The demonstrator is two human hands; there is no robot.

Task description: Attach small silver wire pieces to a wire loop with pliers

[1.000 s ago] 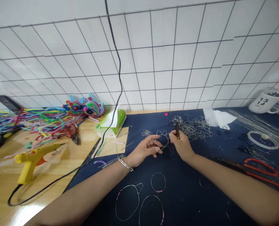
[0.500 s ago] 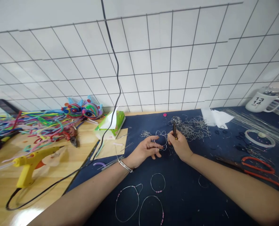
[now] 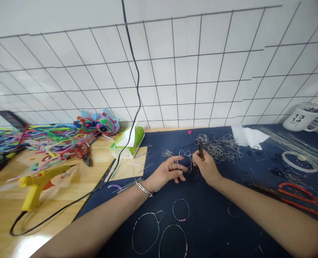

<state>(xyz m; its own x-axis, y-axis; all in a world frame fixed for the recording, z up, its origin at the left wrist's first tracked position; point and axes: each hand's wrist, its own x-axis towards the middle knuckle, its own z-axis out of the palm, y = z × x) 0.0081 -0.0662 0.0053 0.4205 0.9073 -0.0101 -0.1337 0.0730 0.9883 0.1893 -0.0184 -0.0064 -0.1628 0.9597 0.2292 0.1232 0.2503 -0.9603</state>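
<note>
Between my hands is a looped piece of thin silver wire, bent into several rounded loops. My left hand pinches it from the left, thumb and fingers close together. My right hand is wrapped round a pair of pliers, whose dark jaws point up out of the fist; its fingertips meet the right side of the wire. Whether they grip the wire too I cannot tell. Just behind lie a small heap of wire bits and a bigger tangle of wire pieces.
Wire rings with pink beads lie in front on the dark blue cloth. Orange-handled scissors, a white ring and a mug are right. A yellow glue gun, tissue pack and pipe cleaners are left.
The whole view has shifted slightly, so things appear a little further right. Both hands keep nearly the same pose around the wire and pliers.
</note>
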